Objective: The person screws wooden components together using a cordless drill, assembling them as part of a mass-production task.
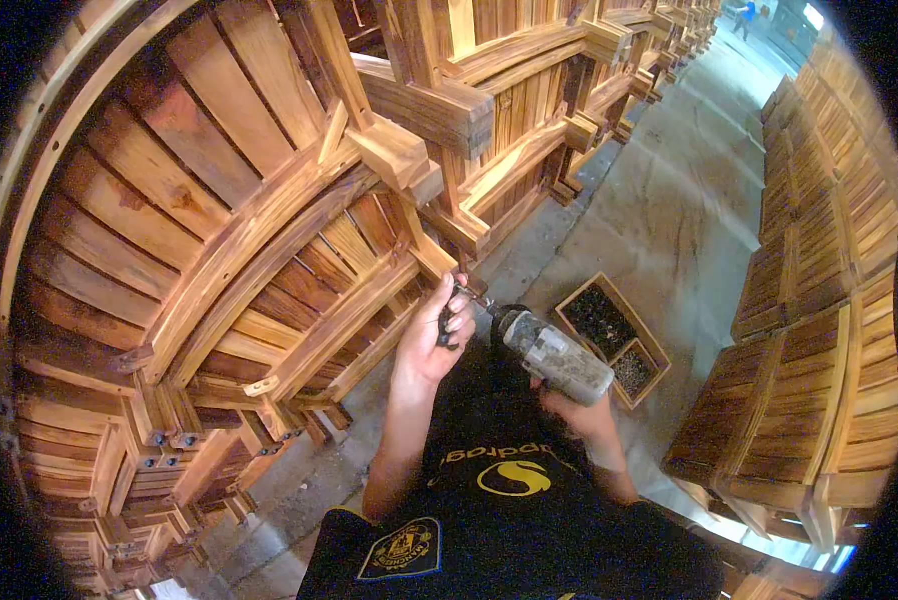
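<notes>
My right hand (574, 405) is wrapped around the handle of a power drill (559, 360), whose worn grey body partly hides the fingers. The drill's bit points up and left, toward the end of a wooden bench or chair frame (434, 258). My left hand (439, 325) is closed beside the bit tip, thumb and fingers pinched near the wood. Small dark metal pieces (450, 330), which look like bolts or screws, show between its fingers. Exactly what sits at the bit tip is too small to make out.
On the floor to the right lies a wooden box (631, 400) with two compartments of small dark hardware. Slatted wooden furniture (179, 130) is stacked along the left, and more wooden pieces (809, 330) line the right. A person (746, 18) stands far off down the aisle.
</notes>
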`<state>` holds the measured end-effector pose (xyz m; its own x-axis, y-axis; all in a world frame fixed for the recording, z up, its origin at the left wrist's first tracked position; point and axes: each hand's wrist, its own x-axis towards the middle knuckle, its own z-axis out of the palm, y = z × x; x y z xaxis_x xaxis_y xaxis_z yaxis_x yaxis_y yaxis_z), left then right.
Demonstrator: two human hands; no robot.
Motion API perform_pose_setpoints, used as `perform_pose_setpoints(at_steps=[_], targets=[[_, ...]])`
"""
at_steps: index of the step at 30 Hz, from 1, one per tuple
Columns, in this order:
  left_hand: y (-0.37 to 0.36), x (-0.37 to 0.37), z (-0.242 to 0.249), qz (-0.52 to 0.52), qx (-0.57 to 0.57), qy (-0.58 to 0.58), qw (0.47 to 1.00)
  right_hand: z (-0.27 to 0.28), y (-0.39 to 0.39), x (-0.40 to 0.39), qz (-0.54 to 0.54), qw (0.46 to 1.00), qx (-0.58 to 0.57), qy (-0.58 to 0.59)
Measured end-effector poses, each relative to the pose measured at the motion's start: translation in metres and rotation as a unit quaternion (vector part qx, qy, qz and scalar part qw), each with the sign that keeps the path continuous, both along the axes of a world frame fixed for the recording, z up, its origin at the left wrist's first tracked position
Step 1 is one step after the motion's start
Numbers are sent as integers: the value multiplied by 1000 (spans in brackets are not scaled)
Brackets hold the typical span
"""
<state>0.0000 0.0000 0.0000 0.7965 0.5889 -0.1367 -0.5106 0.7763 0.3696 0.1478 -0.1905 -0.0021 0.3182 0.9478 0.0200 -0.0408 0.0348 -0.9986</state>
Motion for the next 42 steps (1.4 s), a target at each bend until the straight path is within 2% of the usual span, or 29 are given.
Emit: perform_pose_setpoints(at_steps=[3,5,6,7,8,9,10,13,14,15,17,18,20,21,23,27,28,29,31,32,33,35,37,40,42], targets=[[5,2,2,1,5,21,1000,0,8,2,2,1000,9,-28],[-4,6,4,10,-26,53,998,11,4,5,-3,994,60,-91],[-1,5,6,6,-50,60,997,9,11,13,8,926,146,-349],[-1,6,4,4,-46,62,997,22,13,8,-25,946,140,-293],[-2,8,8,6,-37,71,997,16,16,14,21,954,149,-258],[0,10,9,8,-43,65,997,13,14,10,10,988,80,-128],[3,11,8,12,-24,71,997,11,15,10,22,995,83,-54],[7,19,16,17,-21,44,999,18,20,16,31,993,71,-89],[8,21,21,11,-11,36,999,26,19,11,-15,998,61,27],[9,24,28,11,-4,28,1000,30,23,16,-15,997,68,20],[11,27,40,23,14,12,1000,35,24,24,-3,994,50,-98],[12,28,48,20,27,-15,999,42,26,26,-3,993,50,-103],[16,28,70,28,53,-20,998,64,34,26,1,999,38,8],[18,28,81,35,78,-19,996,76,37,23,2,999,37,5],[24,28,101,30,78,-35,996,96,43,18,-63,993,88,-56],[31,25,141,43,139,-63,987,115,51,37,3,997,56,-49],[32,26,150,54,143,-56,987,119,55,38,-10,990,81,-113],[33,27,157,65,147,-49,986,123,57,38,-8,990,81,-115],[33,29,165,67,143,-47,986,132,62,37,-49,957,153,-240],[34,30,169,74,153,-50,984,151,68,35,10,961,156,-226],[34,30,173,81,161,-52,982,154,71,32,9,961,155,-228],[35,31,184,85,169,-54,981,159,73,29,-48,957,166,-232],[37,34,188,124,203,-2,971,164,74,27,-49,960,149,-233],[38,36,191,132,217,-25,967,162,76,27,-53,965,117,-230],[38,39,191,135,217,-34,966,147,79,33,-93,959,133,-233]])
